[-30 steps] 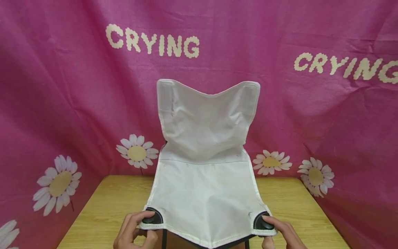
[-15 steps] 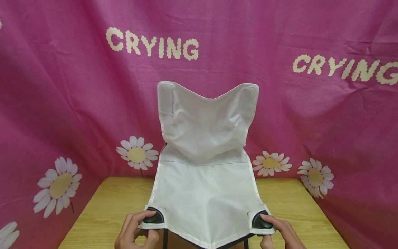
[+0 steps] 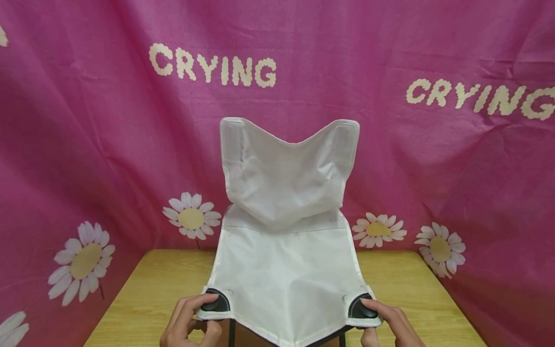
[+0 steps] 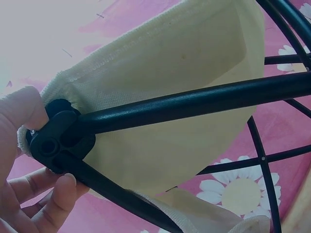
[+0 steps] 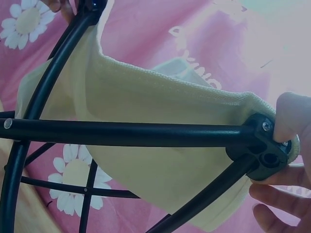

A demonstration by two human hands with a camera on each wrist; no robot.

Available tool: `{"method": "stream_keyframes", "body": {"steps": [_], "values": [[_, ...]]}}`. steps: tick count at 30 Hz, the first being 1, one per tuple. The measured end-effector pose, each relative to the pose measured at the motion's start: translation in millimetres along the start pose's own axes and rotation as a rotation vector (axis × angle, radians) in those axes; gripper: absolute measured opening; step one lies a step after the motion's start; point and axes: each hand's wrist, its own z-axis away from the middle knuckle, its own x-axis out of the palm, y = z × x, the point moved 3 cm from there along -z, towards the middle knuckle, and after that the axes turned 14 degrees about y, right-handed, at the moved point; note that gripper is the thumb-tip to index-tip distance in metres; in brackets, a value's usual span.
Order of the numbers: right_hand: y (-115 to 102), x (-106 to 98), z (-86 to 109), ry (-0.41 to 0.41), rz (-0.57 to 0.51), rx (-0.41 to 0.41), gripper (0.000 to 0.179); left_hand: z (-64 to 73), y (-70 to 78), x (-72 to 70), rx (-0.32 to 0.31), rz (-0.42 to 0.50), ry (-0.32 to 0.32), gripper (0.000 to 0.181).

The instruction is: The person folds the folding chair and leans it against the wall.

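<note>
A folding chair (image 3: 282, 270) with a white fabric seat and back faces me in the head view, standing over the wooden table. My left hand (image 3: 186, 320) pinches its front left corner at the black corner patch (image 3: 222, 302), thumb and fingers on opposite sides. At the front right corner, my right hand (image 3: 390, 323) grips the matching black patch (image 3: 357, 308). From below, the left wrist view shows a black plastic joint (image 4: 58, 133) between the left fingers, with two tubes (image 4: 194, 102) running from it. The right wrist view shows a similar joint (image 5: 265, 153) in the right hand.
The yellow wooden table (image 3: 160, 274) extends on both sides of the chair. A pink curtain (image 3: 321, 58) with daisies and lettering hangs behind and at both sides. Crossing black frame rods (image 5: 87, 189) lie under the seat.
The chair and backdrop sit slightly lower in the head view. The front right corner has shifted a little left with my right hand. Both hands keep their hold.
</note>
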Motion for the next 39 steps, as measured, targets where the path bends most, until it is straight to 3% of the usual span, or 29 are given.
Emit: {"method": "stream_keyframes", "body": {"steps": [11,21,26,30,36,39], "values": [[-3.2,0.3,-1.8,-0.001,-0.001,-0.056,0.044,0.1,2.8,0.0,0.051,0.047,0.027,0.046],[-9.9,-3.5,-6.2,-0.055,0.07,-0.041,0.043,-1.4,1.4,1.0,0.172,0.149,0.048,0.047],[-11.2,-4.5,-8.2,-0.068,0.061,-0.09,0.044,-3.9,3.2,-1.1,0.142,0.159,0.016,0.047],[-8.4,-5.3,-7.9,-0.079,0.003,-0.11,0.043,-4.7,1.8,-3.3,0.091,0.158,-0.049,0.047],[-4.6,-5.8,-10.8,-0.118,-0.156,-0.029,0.043,-9.4,-9.2,-7.6,-0.078,0.231,-0.19,0.043],[-1.7,-5.6,-12.0,-0.147,-0.236,0.008,0.043,-12.6,-13.9,-9.7,-0.109,0.241,-0.243,0.04]]}}
